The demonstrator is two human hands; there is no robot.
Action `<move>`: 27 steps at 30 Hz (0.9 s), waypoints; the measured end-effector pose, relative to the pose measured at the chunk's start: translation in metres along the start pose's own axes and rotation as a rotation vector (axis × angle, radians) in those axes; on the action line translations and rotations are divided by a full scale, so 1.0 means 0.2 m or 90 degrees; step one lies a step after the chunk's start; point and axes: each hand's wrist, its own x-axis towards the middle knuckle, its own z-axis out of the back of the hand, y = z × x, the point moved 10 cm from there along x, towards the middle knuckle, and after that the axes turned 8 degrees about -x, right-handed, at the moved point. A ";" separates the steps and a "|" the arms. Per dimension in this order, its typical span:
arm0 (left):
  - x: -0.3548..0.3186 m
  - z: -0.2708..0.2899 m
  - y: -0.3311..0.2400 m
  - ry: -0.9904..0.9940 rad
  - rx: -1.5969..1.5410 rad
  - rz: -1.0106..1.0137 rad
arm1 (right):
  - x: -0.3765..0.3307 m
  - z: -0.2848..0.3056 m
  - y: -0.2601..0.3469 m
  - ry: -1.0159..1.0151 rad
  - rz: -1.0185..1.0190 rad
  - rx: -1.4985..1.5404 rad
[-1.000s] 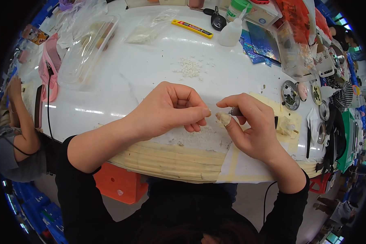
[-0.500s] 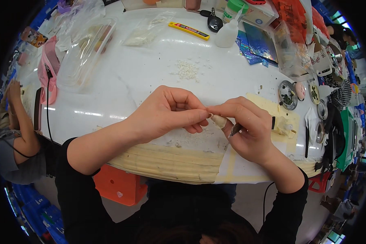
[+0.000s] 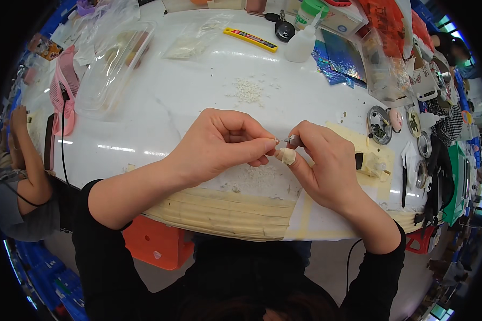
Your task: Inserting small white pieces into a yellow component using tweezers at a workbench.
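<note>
One tiny pale piece [image 3: 276,141] sits at the fingertips of the left hand [image 3: 225,142], pinched between thumb and forefinger. Just right of it, the right hand [image 3: 326,168] grips one small metal blade [image 3: 294,140], its thumb bearing one cream wrap [image 3: 287,155]; whether blade and piece touch, I cannot tell. Beyond both hands, the white surface [image 3: 198,88] carries one scatter of white chips [image 3: 248,91], one yellow case [image 3: 250,39] and, to the far right, one squeeze bottle [image 3: 300,46].

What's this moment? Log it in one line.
left grip: pinching tiny piece; right grip: holding small metal tool; white bits: scattered on table
</note>
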 end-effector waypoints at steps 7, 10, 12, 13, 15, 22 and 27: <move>0.00 -0.01 0.00 0.013 0.028 0.001 | 0.00 -0.01 0.01 0.002 0.004 -0.026; 0.00 -0.02 0.00 0.017 0.029 -0.003 | 0.00 -0.01 0.01 0.000 0.006 -0.037; -0.01 -0.01 0.00 0.018 0.033 -0.009 | 0.00 -0.02 0.02 0.007 0.004 -0.031; -0.01 -0.01 0.00 0.015 0.032 -0.013 | 0.00 -0.02 0.02 0.006 0.004 -0.030; -0.01 -0.02 -0.01 0.012 0.028 -0.020 | 0.00 -0.02 0.01 0.003 0.004 -0.031; -0.01 -0.03 -0.02 0.023 0.044 -0.029 | 0.00 -0.02 0.01 0.021 0.002 -0.027; -0.01 -0.02 -0.02 0.025 0.069 -0.037 | 0.00 -0.03 0.00 0.042 -0.002 -0.010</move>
